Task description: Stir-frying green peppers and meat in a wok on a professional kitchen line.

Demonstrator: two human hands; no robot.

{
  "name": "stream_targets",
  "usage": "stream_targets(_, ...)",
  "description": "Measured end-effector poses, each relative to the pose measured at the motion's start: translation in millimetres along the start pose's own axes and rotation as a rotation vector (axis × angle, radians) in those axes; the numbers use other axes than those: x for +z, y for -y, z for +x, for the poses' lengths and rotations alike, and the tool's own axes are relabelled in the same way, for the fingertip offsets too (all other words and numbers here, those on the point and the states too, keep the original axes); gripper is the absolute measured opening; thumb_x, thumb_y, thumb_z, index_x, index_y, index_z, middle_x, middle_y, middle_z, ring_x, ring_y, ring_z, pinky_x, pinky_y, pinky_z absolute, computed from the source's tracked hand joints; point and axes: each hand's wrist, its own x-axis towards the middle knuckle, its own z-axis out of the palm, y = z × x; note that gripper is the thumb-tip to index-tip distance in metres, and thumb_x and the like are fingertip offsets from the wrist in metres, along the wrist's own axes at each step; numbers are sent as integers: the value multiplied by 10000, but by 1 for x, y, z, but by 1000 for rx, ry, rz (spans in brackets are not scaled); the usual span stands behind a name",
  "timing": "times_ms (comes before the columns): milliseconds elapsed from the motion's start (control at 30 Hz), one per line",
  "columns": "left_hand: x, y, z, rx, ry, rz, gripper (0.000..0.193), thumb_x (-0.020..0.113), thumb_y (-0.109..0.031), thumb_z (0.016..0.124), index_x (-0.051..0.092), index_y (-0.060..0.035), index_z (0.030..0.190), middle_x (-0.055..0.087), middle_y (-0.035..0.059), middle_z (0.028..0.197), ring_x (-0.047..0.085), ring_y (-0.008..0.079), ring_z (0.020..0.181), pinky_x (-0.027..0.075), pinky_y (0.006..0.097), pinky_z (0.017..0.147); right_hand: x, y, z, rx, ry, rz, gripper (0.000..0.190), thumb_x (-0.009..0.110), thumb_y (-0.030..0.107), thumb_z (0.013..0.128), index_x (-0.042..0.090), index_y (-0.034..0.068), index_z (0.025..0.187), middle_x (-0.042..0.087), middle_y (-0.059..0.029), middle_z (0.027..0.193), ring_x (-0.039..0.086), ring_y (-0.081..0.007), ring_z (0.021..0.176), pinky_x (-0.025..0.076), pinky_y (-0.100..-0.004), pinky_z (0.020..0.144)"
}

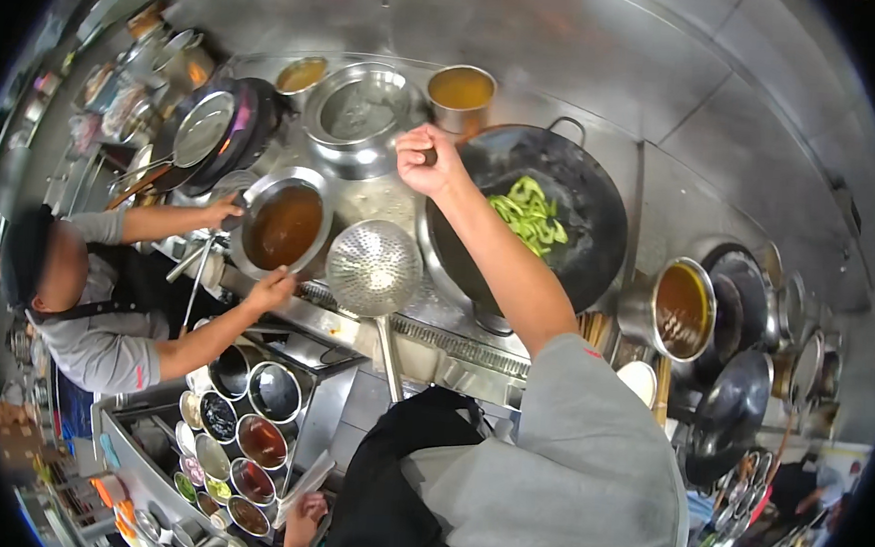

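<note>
My right hand (428, 160) is a fist around a dark, rounded handle end (430, 156); the rest of that tool is hidden. The arm reaches across a large black wok (599, 208) holding sliced green peppers (527, 215). Left of the wok, a perforated steel strainer (375, 267) lies with its handle toward me. Low in the picture, my left hand (306, 520) is beside a translucent flat piece (307, 485), near several seasoning containers (262, 441). Whether it grips that piece cannot be made out.
A co-worker (104, 313) at left holds a steel basin of brown liquid (285, 226). Behind the cooktop stand a wide steel pot (361, 107) and a pot of yellow liquid (461, 91). To the right are a pot of brown liquid (681, 309) and a tilted wok (733, 412).
</note>
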Motion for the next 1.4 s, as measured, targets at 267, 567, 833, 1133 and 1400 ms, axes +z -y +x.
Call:
stream_targets(267, -2, 77, 85, -255, 187, -150, 141, 581, -134, 994, 619, -78, 1118, 626, -4, 845, 562, 90, 688, 412, 225, 583, 96, 60, -149, -260, 171, -161, 186, 538, 45, 854, 432, 113, 717, 443, 34, 601, 510, -88, 524, 396, -271, 480)
stream_targets(567, 99, 8, 193, -155, 248, -86, 197, 637, -170, 969, 613, -49, 1123, 674, 66, 947, 672, 159, 802, 518, 250, 702, 81, 200, -404, -619, -509, -573, 218, 470, 75, 901, 500, 113, 689, 466, 14, 620, 456, -111, 516, 329, -263, 430)
stream_targets(833, 106, 28, 233, 20, 322, 211, 144, 633, -110, 925, 610, -10, 1026, 636, 50, 866, 628, 159, 723, 525, 281, 644, 71, 121, -534, -620, -1590, -1678, 173, 574, 146, 879, 576, 66, 726, 521, -29, 575, 452, -134, 400, 308, -293, 333)
stream_targets(1133, 71, 121, 235, 296, 439, 661, 368, 586, -362, 985, 679, -26, 1105, 722, 141, 1041, 677, 248, 973, 509, 365, 903, -10, -151, -481, -912, -1164, -1699, 175, 538, 1, 859, 452, 51, 1003, 507, -59, 558, 504, -156, 371, 366, -293, 332)
stream_targets(1400, 74, 226, 197, 287, 657, 585, 442, 524, -375, 976, 666, -69, 1261, 687, 197, 1242, 638, 347, 1171, 443, 449, 1040, -148, -330, -435, -634, -1014, -1777, 113, 554, 9, 855, 523, 68, 947, 533, -39, 571, 476, -117, 357, 353, -284, 317)
